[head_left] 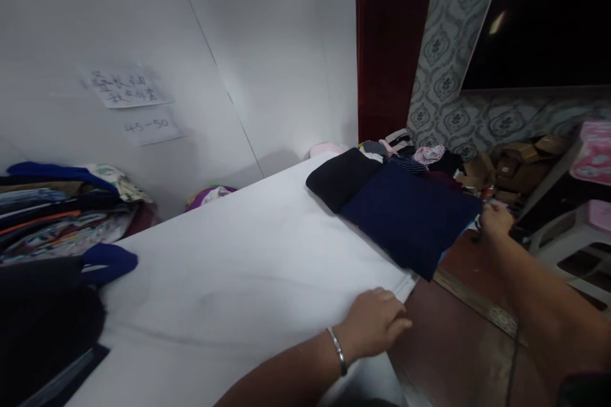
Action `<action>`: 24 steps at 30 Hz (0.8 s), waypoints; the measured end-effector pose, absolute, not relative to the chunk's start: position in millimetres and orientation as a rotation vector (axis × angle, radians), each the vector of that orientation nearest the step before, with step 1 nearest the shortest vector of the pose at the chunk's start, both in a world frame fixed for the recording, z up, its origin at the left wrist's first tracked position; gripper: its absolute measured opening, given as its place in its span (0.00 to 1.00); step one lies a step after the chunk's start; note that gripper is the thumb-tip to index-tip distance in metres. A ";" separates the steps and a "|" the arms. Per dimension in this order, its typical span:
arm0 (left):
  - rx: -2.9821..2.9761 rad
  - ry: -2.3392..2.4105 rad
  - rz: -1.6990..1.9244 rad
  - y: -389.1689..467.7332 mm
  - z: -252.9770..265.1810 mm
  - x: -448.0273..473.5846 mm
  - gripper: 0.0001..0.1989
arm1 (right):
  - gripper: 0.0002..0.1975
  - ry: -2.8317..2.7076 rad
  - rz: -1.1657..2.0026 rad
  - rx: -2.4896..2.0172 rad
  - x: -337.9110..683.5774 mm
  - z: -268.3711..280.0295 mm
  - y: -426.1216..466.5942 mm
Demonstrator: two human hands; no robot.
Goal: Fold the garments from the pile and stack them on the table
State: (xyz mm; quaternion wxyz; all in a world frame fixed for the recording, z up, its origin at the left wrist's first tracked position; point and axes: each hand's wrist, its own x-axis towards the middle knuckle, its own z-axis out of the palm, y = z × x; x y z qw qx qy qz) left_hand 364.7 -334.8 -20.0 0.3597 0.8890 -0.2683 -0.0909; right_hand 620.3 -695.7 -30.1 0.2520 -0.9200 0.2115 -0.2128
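Note:
A folded navy blue garment (405,213) lies at the far right end of the white table (229,292), with its near corner hanging past the edge. My right hand (497,219) is closed at the garment's right corner, its fingertips partly hidden. Light blue shows under the cloth's right edge. Left of the navy piece, and touching it, is a folded black garment (341,178). My left hand (375,324), with a silver bracelet at the wrist, is over the table's near right edge. Its fingers are loosely bent, thumb apart, and nothing is in them.
Dark clothes (48,311) with a blue part lie on the table's left end. Behind them rises a clothes stack (67,210). More clothes (429,156) are heaped beyond the far end. Cardboard boxes (520,168) and a plastic stool (568,232) stand right. A white wall runs along the back.

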 end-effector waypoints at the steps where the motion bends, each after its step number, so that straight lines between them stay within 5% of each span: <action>1: 2.302 -0.676 -0.134 -324.3 -16.8 371.6 0.12 | 0.25 0.536 -0.632 -2.501 621.6 -19.2 -691.5; 7: 2.274 -0.340 0.322 -272.3 -6.8 442.7 0.10 | 0.25 -0.200 -0.873 -2.762 630.6 35.5 -601.2; 15: 2.002 0.075 0.277 -298.4 -9.6 508.1 0.12 | 0.38 -0.230 -0.029 -3.099 665.6 2.0 -525.0; 20: 2.032 0.372 0.272 -306.5 -12.2 527.9 0.15 | 0.40 -0.207 0.091 -3.089 679.1 11.5 -529.6; 24: 1.967 0.541 0.211 -298.0 -14.1 549.6 0.20 | 0.41 -0.240 -0.139 -3.050 695.0 34.9 -514.1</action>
